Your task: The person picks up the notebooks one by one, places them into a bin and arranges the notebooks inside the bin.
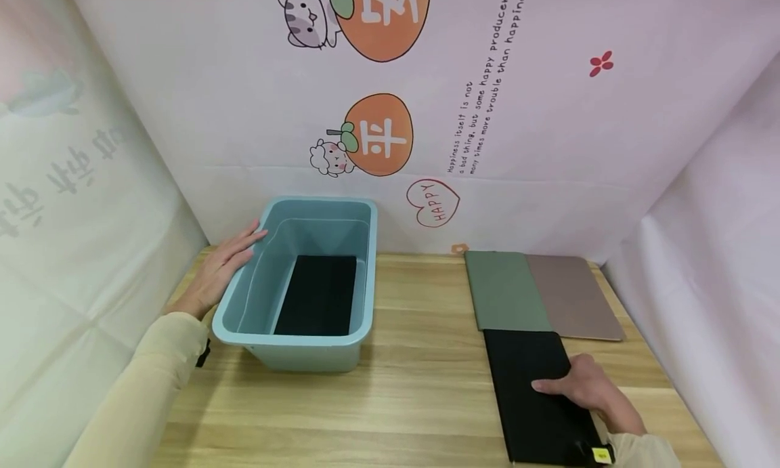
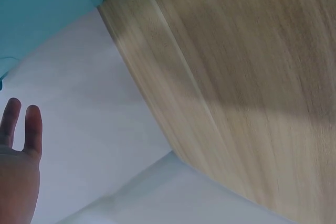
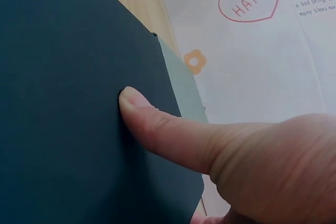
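My right hand (image 1: 588, 387) pinches the right edge of a black notebook (image 1: 524, 380), its thumb lying flat on the cover. In the right wrist view the thumb (image 3: 168, 135) presses on the dark cover (image 3: 68, 93), while the other fingers are mostly hidden beneath. My left hand (image 1: 222, 268) rests with extended fingers against the left rim of a light blue plastic bin (image 1: 298, 341). Inside the bin, a black flat rectangular item (image 1: 319, 295) lies on the bottom. Two fingers of the left hand (image 2: 21, 166) show in the left wrist view, near the bin's blue side (image 2: 42, 14).
A green notebook (image 1: 508, 292) and a mauve notebook (image 1: 575, 296) lie side by side beyond the black one, near the back wall. Printed white sheeting (image 1: 536, 129) rises behind and on both sides of the wood-grain table (image 1: 420, 380).
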`<state>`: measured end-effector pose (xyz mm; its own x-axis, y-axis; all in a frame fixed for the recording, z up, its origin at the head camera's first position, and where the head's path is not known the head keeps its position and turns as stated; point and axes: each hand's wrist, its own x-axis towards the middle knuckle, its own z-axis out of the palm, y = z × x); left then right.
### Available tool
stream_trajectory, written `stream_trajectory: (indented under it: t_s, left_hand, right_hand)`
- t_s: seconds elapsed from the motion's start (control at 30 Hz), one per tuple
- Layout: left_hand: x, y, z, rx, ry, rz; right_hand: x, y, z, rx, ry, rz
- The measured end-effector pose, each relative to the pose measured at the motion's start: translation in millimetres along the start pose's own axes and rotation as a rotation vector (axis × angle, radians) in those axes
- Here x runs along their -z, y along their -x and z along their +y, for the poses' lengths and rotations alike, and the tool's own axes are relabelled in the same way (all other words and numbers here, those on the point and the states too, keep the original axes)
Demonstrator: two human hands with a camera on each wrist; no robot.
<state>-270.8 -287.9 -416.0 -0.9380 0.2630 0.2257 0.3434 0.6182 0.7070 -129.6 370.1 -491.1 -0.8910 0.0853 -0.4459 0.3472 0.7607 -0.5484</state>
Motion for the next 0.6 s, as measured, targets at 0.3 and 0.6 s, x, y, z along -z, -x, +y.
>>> stream_trajectory:
  t_s: [0.3,0.6]
  left_hand:
    - [-0.5,0.8,0.3,0.004,-0.008,0.004]
    - [1.4,-1.1,0.0,-0.009,0.007,0.009]
  right_hand:
    - [-2.4,4.6,1.5,0.007,-0.026,0.022]
    - [-2.9,4.8,2.9,0.011,-0.058,0.043]
